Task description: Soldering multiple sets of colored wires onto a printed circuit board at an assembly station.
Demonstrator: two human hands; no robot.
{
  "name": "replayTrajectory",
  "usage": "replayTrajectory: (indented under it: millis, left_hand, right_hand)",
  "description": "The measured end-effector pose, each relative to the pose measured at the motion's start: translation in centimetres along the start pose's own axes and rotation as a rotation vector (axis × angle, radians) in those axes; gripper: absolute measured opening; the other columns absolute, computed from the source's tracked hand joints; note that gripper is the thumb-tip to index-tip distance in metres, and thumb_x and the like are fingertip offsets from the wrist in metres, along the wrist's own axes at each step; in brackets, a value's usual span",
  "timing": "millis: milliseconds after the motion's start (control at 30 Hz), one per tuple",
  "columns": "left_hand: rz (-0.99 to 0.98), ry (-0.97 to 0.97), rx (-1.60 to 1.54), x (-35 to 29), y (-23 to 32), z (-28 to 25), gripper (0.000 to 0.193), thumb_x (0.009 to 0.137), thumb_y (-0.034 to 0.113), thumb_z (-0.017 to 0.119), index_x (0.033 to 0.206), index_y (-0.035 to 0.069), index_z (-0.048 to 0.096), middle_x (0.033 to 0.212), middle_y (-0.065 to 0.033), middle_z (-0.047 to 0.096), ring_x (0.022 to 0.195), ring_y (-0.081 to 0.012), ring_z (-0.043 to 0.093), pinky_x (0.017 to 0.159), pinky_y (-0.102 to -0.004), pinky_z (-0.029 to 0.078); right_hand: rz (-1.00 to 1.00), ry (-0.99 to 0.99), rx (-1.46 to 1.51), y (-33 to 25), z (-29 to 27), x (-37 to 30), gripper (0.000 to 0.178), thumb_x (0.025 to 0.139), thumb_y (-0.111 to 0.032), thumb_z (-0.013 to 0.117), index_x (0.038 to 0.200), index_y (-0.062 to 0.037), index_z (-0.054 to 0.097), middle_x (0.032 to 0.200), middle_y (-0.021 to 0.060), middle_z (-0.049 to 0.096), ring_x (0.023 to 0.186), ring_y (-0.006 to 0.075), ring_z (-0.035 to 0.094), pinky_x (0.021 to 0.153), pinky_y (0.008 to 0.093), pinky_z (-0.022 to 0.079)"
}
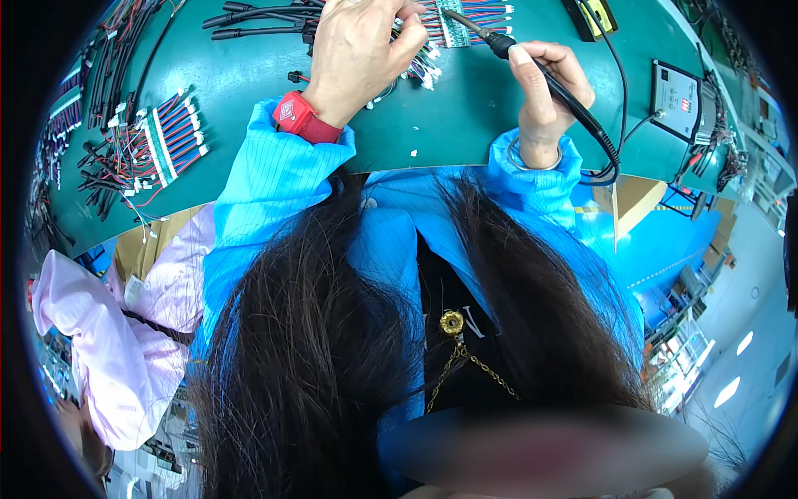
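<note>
My left hand (357, 50), with a red wristband (303, 118) on its wrist, presses down on a bundle of red, blue and black wires with white connectors (424, 68) on the green mat (465, 108). My right hand (544, 91) grips a black soldering iron (499, 41) like a pen. The iron's tip points left onto a taped strip of wires (465, 23) just right of my left fingers. Both sleeves are blue. Long dark hair hangs over the lower part of the view.
A grey soldering station (677, 100) sits at the right, its black cord (611, 158) looping to the iron. More taped wire bundles (158, 145) lie at the left and black cables (258, 17) at the top. A person's pink sleeve (125, 333) is lower left.
</note>
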State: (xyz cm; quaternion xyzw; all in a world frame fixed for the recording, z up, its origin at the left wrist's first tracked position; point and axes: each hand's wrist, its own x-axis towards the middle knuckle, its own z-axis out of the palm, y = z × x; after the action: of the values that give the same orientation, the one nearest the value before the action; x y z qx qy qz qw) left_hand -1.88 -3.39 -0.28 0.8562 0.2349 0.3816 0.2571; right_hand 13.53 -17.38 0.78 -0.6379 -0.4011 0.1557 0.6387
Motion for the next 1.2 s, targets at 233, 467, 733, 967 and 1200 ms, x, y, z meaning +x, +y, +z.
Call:
replayTrajectory:
  millis: [233, 467, 733, 967, 1200]
  left_hand:
    - [0.015, 0.021, -0.011, -0.3, -0.6, 0.5, 0.009, 0.076, 0.004, 0.063, 0.084, 0.005, 0.06, 0.074, -0.0088, 0.06, 0.074, -0.0299, 0.058, 0.076, -0.041, 0.045]
    - [0.03, 0.025, -0.005, -0.4, -0.7, 0.6, 0.009, 0.076, 0.004, 0.063, 0.084, 0.004, 0.059, 0.074, -0.0088, 0.06, 0.074, -0.03, 0.058, 0.077, -0.041, 0.045]
    - [0.005, -0.035, 0.031, -0.1, -0.2, 0.1, 0.009, 0.076, 0.005, 0.064, 0.082, 0.004, 0.058, 0.075, -0.0113, 0.06, 0.077, -0.0312, 0.059, 0.078, -0.042, 0.045]
    - [0.017, -0.01, 0.035, -0.2, -0.6, 0.8, 0.01, 0.077, 0.008, 0.066, 0.081, 0.004, 0.058, 0.078, -0.0123, 0.062, 0.08, -0.0313, 0.06, 0.08, -0.0421, 0.045]
    - [0.01, -0.019, 0.027, -0.4, -0.7, 0.6, 0.009, 0.077, 0.009, 0.067, 0.08, 0.005, 0.059, 0.078, -0.0116, 0.062, 0.08, -0.0303, 0.061, 0.08, -0.0413, 0.045]
  right_hand:
    - [0.012, -0.009, 0.003, 0.0, 0.0, 0.1, 0.012, 0.082, -0.003, 0.073, 0.087, 0.006, 0.066, 0.071, 0.0071, 0.067, 0.063, 0.0088, 0.062, 0.058, 0.0189, 0.047]
    - [-0.011, -0.025, -0.018, 0.0, -0.1, 0.0, 0.012, 0.082, -0.003, 0.073, 0.087, 0.0054, 0.067, 0.072, 0.0074, 0.067, 0.063, 0.0093, 0.063, 0.058, 0.0189, 0.047]
    - [-0.026, -0.049, -0.02, 0.0, -0.1, 0.1, 0.012, 0.081, -0.003, 0.073, 0.087, 0.0054, 0.067, 0.071, 0.0069, 0.066, 0.062, 0.0089, 0.062, 0.056, 0.0191, 0.046]
    - [-0.053, -0.051, -0.062, 0.1, -0.3, 0.0, 0.009, 0.08, -0.002, 0.074, 0.084, 0.004, 0.068, 0.071, 0.0053, 0.064, 0.06, 0.008, 0.059, 0.054, 0.0194, 0.043]
    - [-0.111, -0.069, -0.098, 0.4, -0.3, -0.2, 0.009, 0.077, -0.001, 0.075, 0.081, 0.0025, 0.068, 0.069, 0.006, 0.063, 0.058, 0.0088, 0.056, 0.053, 0.0208, 0.041]
